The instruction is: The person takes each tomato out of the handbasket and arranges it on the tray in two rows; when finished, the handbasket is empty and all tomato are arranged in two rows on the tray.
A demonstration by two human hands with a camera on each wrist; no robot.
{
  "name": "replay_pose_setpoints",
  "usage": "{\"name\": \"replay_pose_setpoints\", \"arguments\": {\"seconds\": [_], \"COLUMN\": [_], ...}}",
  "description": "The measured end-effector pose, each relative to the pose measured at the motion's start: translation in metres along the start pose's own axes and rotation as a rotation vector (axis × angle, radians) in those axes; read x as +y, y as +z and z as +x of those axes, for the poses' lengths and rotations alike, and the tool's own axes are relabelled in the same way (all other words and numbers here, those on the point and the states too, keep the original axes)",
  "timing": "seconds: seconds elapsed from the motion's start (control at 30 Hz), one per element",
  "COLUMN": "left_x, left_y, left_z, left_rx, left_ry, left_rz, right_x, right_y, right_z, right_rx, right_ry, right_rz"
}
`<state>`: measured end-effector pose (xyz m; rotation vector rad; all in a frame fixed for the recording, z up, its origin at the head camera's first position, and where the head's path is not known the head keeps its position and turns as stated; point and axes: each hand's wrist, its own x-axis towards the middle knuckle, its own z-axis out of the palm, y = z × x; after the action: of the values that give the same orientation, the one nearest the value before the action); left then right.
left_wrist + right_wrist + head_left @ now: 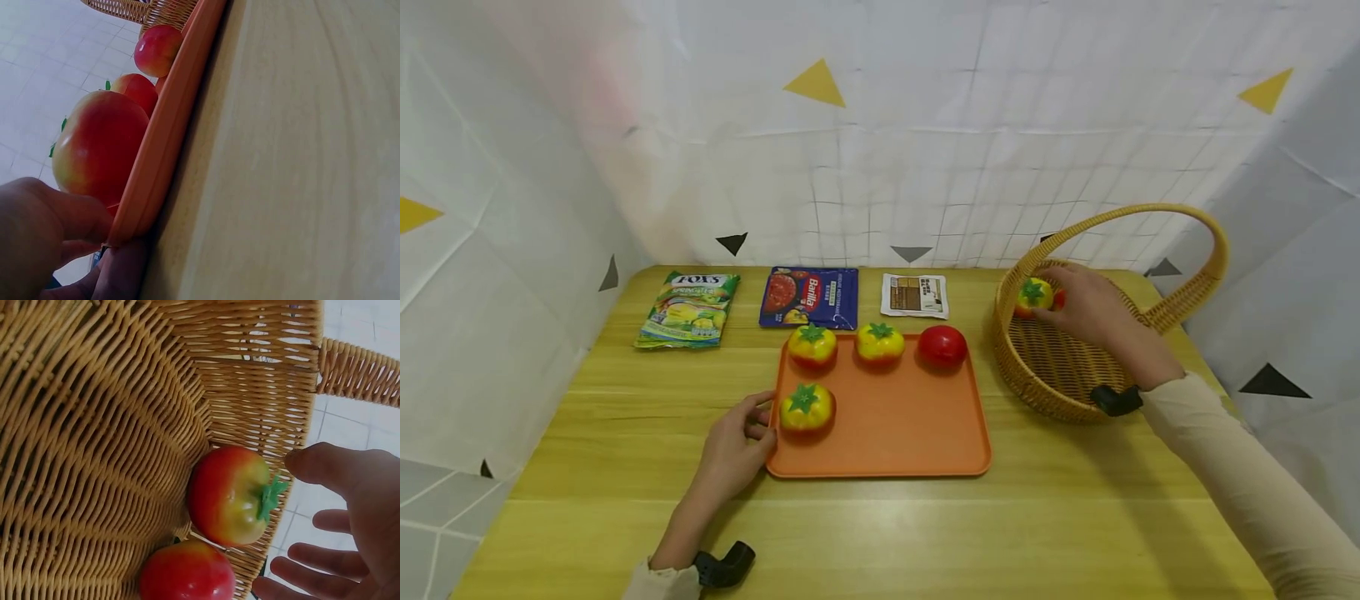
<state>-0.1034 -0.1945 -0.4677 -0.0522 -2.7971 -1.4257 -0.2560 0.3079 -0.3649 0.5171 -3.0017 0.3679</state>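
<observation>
My left hand grips the left rim of an orange tray, with fingers above and below the rim in the left wrist view. On the tray are several toy fruits: yellow-red tomatoes with green leaf tops, one tomato right by my left fingers, and a plain red fruit at the back right corner. My right hand reaches into a wicker basket, fingers spread and apart. Close to its thumb lies another leaf-topped tomato. Beside that is a red fruit, mostly hidden by my hand in the head view.
Behind the tray lie a green candy bag, a blue sauce pouch and a small white packet. The basket's tall handle arches over my right hand. White sheeting hangs behind the wooden table.
</observation>
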Motion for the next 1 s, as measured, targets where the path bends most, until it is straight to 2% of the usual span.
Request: {"name": "replay_pose_setpoints", "arguments": {"seconds": [0.2,0.43,0.7,1.0], "left_x": [0.001,0.001,0.002,-0.002], "left_y": [0.0,0.0,-0.001,0.002], "left_z": [0.0,0.001,0.001,0.0], "left_rx": [0.001,-0.004,0.009,0.011], "left_ry": [-0.008,-0.011,-0.004,-0.009], "left_rz": [0.006,0.003,0.003,-0.015], "right_x": [0.007,0.017,0.016,0.014], "right_y": [0.009,0.022,0.027,0.034], "right_z": [0.008,0.017,0.023,0.028], "right_rx": [0.029,-0.023,-0.03,-0.023], "right_ry": [-0.016,0.003,-0.002,0.005], "right_rz": [0.015,-0.021,-0.043,-0.034]}}
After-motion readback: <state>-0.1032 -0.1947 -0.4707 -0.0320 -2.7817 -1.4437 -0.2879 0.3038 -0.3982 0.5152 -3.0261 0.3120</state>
